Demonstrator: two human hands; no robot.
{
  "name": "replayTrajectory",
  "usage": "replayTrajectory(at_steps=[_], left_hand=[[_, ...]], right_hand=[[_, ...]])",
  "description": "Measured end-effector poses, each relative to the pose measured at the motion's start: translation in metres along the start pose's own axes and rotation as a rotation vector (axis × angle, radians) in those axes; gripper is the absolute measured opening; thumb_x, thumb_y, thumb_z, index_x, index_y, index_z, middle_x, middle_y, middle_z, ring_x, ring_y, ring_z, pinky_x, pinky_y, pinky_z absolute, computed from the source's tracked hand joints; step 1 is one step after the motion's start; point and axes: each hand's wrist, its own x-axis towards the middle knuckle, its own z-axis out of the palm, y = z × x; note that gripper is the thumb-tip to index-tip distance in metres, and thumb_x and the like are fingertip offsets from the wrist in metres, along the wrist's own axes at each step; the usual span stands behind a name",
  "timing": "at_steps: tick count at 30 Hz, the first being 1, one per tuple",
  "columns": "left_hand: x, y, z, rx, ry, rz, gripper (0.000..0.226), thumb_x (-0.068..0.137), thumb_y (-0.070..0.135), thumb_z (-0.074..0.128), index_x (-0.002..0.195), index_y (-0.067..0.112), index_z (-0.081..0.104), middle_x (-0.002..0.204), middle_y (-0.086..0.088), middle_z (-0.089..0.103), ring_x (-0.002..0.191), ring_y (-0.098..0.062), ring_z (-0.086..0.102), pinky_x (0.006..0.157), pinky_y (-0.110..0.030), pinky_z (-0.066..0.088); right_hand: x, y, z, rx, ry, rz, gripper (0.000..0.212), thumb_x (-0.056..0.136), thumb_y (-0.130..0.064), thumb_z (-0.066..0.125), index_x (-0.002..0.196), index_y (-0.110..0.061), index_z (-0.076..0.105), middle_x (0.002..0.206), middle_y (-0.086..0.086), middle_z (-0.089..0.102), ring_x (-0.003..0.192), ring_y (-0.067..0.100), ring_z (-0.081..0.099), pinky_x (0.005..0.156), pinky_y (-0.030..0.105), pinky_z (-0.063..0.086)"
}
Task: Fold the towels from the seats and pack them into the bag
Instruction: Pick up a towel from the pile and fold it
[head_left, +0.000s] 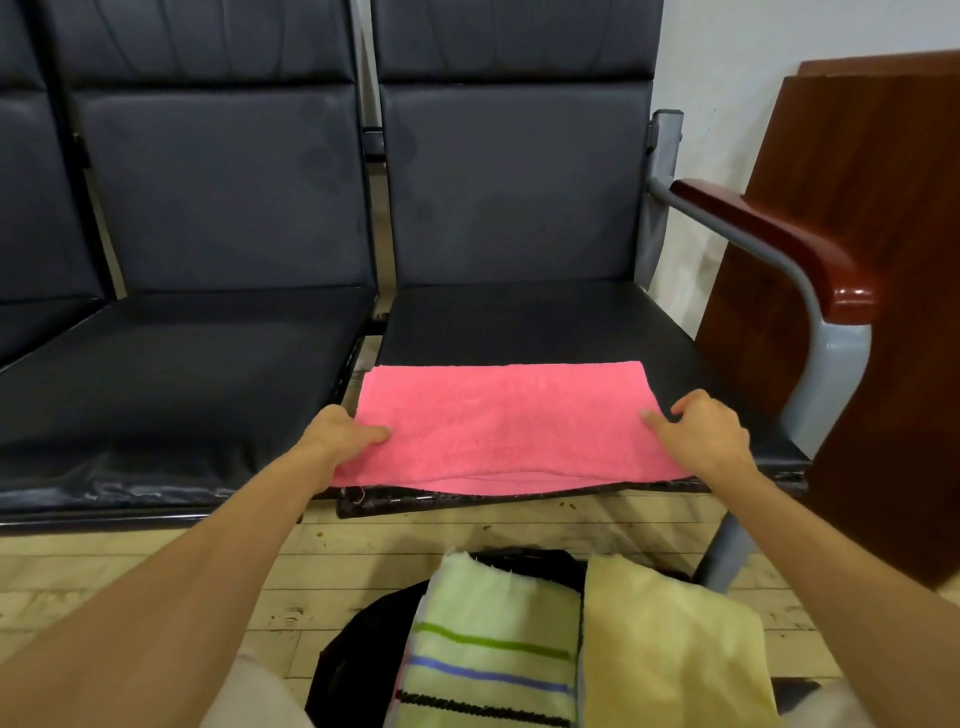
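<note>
Folding step: left hand (345, 431) pinches the left end and right hand (701, 434) the right end of the pink towel (498, 426), flat on the right seat (530, 322)'s near edge. Next move, likely: another fold, then down into the bag (363, 639) near on the floor, holding a striped towel (493, 649) and a yellow one

Pink towel (504, 428) folded flat on right-hand seat (545, 322), left hand (343, 431) and right hand (701, 434) pinching its side edges; striped towel (493, 644) and yellow towel (670, 649) in black bag (363, 649) on floor.
</note>
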Motion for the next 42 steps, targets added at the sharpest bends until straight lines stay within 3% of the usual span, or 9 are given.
replayTrajectory(at_steps=[4,7,10,14,20,30,36,38,42], left_hand=[[-0.001,0.007,0.0,0.119,-0.027,0.058,0.019,0.092,0.029,0.058,0.088,0.011,0.053,0.091,-0.002,0.052,0.083,-0.017,0.051,0.072,-0.032,0.04],[-0.003,0.008,-0.003,0.051,0.009,0.079,0.02,0.092,0.026,0.054,0.103,0.009,0.053,0.1,-0.004,0.054,0.089,-0.02,0.053,0.073,-0.034,0.043],[-0.006,0.009,-0.009,-0.281,0.008,0.002,0.034,0.093,0.018,0.056,0.12,0.0,0.049,0.11,-0.014,0.056,0.089,-0.025,0.058,0.065,-0.033,0.049],[-0.02,0.013,-0.022,-0.756,-0.156,-0.161,0.036,0.089,0.017,0.064,0.119,0.005,0.05,0.095,-0.013,0.06,0.069,-0.02,0.058,0.038,-0.021,0.045],[-0.04,0.028,-0.021,-0.94,-0.08,-0.075,0.026,0.093,0.02,0.055,0.117,0.008,0.059,0.096,-0.009,0.067,0.073,-0.018,0.063,0.055,-0.027,0.049],[-0.056,0.11,0.044,-0.678,-0.095,0.119,0.027,0.092,0.017,0.055,0.118,0.008,0.052,0.091,-0.01,0.062,0.074,-0.021,0.061,0.064,-0.031,0.051],[-0.063,0.143,0.104,-0.289,-0.113,0.289,0.027,0.089,0.039,0.047,0.083,0.018,0.063,0.083,-0.007,0.066,0.081,-0.025,0.064,0.076,-0.04,0.055],[-0.071,0.148,0.124,-0.132,-0.153,0.363,0.038,0.099,0.043,0.036,0.085,0.016,0.059,0.078,-0.003,0.063,0.073,-0.019,0.06,0.068,-0.031,0.048],[-0.079,0.15,0.148,0.095,-0.279,0.424,0.032,0.098,0.028,0.044,0.111,0.006,0.062,0.113,-0.013,0.064,0.102,-0.028,0.059,0.079,-0.031,0.044]], right_hand=[[0.004,-0.01,0.0,-0.296,-0.078,-0.001,0.061,0.092,-0.068,0.037,0.108,-0.013,0.057,0.111,0.009,0.061,0.11,0.032,0.056,0.098,0.045,0.034],[0.004,-0.019,0.005,-0.351,-0.145,-0.013,0.058,0.093,-0.067,0.036,0.1,-0.016,0.061,0.116,0.008,0.061,0.115,0.033,0.053,0.1,0.046,0.033],[0.0,-0.028,0.003,-0.037,-0.245,-0.041,0.037,0.095,-0.048,0.05,0.082,-0.015,0.061,0.102,0.009,0.063,0.096,0.028,0.057,0.089,0.043,0.043],[-0.007,-0.035,-0.005,0.551,-0.235,0.104,0.016,0.088,-0.023,0.067,0.093,-0.008,0.064,0.098,0.011,0.063,0.091,0.027,0.06,0.075,0.04,0.047],[-0.013,-0.023,-0.005,0.932,-0.402,0.393,0.054,0.085,-0.025,0.072,0.128,-0.003,0.048,0.113,0.017,0.063,0.095,0.03,0.063,0.065,0.039,0.051],[-0.012,-0.022,-0.006,1.109,-0.503,0.376,0.005,0.096,-0.013,0.054,0.095,-0.008,0.053,0.104,0.014,0.062,0.093,0.028,0.06,0.072,0.04,0.049],[-0.008,-0.015,-0.001,1.2,-0.519,0.377,0.02,0.102,-0.019,0.044,0.101,-0.008,0.06,0.105,0.012,0.065,0.097,0.028,0.061,0.073,0.038,0.05],[-0.007,-0.015,0.0,1.213,-0.512,0.387,0.022,0.102,-0.018,0.042,0.101,-0.006,0.061,0.105,0.014,0.065,0.093,0.029,0.061,0.073,0.039,0.05],[-0.006,-0.016,0.001,1.245,-0.502,0.407,0.026,0.102,-0.016,0.04,0.104,-0.004,0.063,0.111,0.016,0.065,0.084,0.027,0.06,0.068,0.034,0.049]])
